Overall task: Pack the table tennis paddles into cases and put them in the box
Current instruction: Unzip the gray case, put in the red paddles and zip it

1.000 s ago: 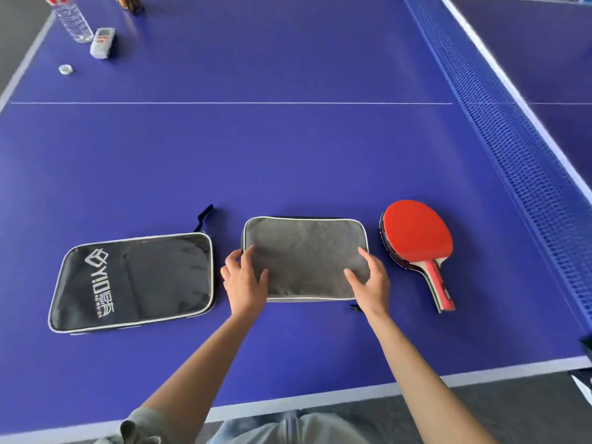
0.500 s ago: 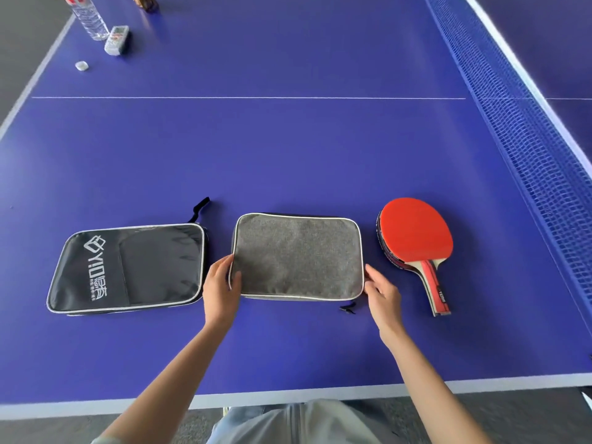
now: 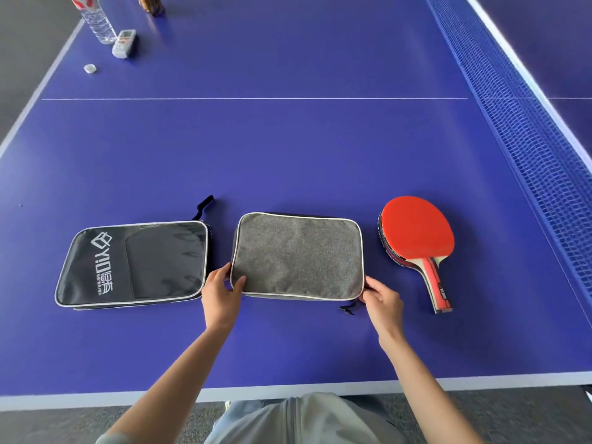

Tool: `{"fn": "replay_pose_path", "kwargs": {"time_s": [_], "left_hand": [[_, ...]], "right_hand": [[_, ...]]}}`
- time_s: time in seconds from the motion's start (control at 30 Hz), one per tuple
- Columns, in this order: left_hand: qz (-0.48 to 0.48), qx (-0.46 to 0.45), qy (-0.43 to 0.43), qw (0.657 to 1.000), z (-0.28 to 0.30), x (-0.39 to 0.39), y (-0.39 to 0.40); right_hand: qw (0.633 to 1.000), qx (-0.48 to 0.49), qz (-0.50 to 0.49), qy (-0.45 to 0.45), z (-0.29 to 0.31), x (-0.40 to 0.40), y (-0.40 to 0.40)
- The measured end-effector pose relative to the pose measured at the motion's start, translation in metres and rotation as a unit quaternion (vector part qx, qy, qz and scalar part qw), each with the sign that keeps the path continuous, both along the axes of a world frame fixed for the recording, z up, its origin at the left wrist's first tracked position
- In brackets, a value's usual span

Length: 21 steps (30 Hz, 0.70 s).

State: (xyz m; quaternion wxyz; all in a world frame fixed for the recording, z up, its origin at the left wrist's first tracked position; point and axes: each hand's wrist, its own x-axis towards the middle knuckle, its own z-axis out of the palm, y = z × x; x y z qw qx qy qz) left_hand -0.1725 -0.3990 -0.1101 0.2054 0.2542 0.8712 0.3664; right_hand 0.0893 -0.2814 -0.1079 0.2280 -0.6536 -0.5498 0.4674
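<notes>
Head view. Blue table tennis desk (image 3: 288, 149) with white edge lines; blue net (image 3: 525, 133) along right side.

Grey fabric rectangular case with white piping (image 3: 298, 256) flat at centre near front edge. Left hand (image 3: 221, 294) pinching its near left corner, thumb on top of fabric, fingers at the side edge. Right hand (image 3: 382, 301) at its near right corner, fingers curled at the edge just beside the black zipper pull (image 3: 347, 309); grip on the corner apparent, exact contact point unclear.

Black rectangular case with white logo and white piping (image 3: 134, 262) flat just left of grey case, not touching it; black strap (image 3: 203, 206) projecting from its far right corner.

Red-faced table tennis paddles with wooden handles (image 3: 416, 238) stacked right of grey case, apart from it, handles toward front edge; count in stack unclear.

Far left corner: clear plastic bottle (image 3: 97, 24), small white device (image 3: 124, 43) beside it, white cap (image 3: 90, 68) nearer, brown object (image 3: 150, 4) partly cut off.
</notes>
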Motion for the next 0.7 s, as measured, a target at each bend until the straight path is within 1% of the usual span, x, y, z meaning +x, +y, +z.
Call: {"fn": "replay_pose_path", "kwargs": {"time_s": [0.07,0.1,0.13,0.2,0.23,0.27,0.33,0.4,0.47,0.53,0.6,0.7], "left_hand": [[-0.013,-0.011,0.021,1.000,0.002,0.003,0.001],[-0.024,-0.024,0.044,0.998,0.001,0.005,0.002],[-0.042,-0.042,0.088,0.994,0.001,0.007,0.003],[-0.107,-0.069,0.200,0.972,-0.001,0.011,0.007],[-0.147,-0.072,0.240,0.957,-0.001,0.015,0.012],[-0.191,-0.073,0.263,0.943,-0.001,0.022,0.019],[-0.281,-0.091,0.263,0.918,-0.001,0.041,0.036],[-0.340,-0.134,0.238,0.900,0.000,0.063,0.055],[-0.351,-0.183,0.211,0.894,-0.003,0.078,0.069],[-0.345,-0.210,0.218,0.889,-0.008,0.085,0.075],[-0.344,-0.216,0.230,0.885,-0.011,0.086,0.075],[-0.334,-0.203,0.234,0.890,-0.013,0.086,0.074]], "right_hand": [[0.999,0.015,0.034,-0.011,0.002,0.000,-0.003],[0.998,0.029,0.044,-0.014,0.002,0.000,-0.004],[0.997,0.046,0.052,-0.019,0.001,0.000,-0.005],[0.995,0.074,0.057,-0.029,-0.002,-0.001,-0.005],[0.995,0.082,0.055,-0.033,-0.003,-0.001,-0.005],[0.994,0.087,0.051,-0.033,-0.004,-0.002,-0.006],[0.994,0.097,0.051,-0.028,-0.006,-0.005,-0.008],[0.991,0.115,0.058,-0.035,-0.007,-0.008,-0.011],[0.991,0.122,0.053,-0.034,-0.008,-0.010,-0.011],[0.991,0.124,0.046,-0.023,-0.009,-0.009,-0.010],[0.992,0.117,0.043,-0.012,-0.009,-0.008,-0.008],[0.992,0.116,0.045,-0.017,-0.011,-0.005,-0.005]]}}
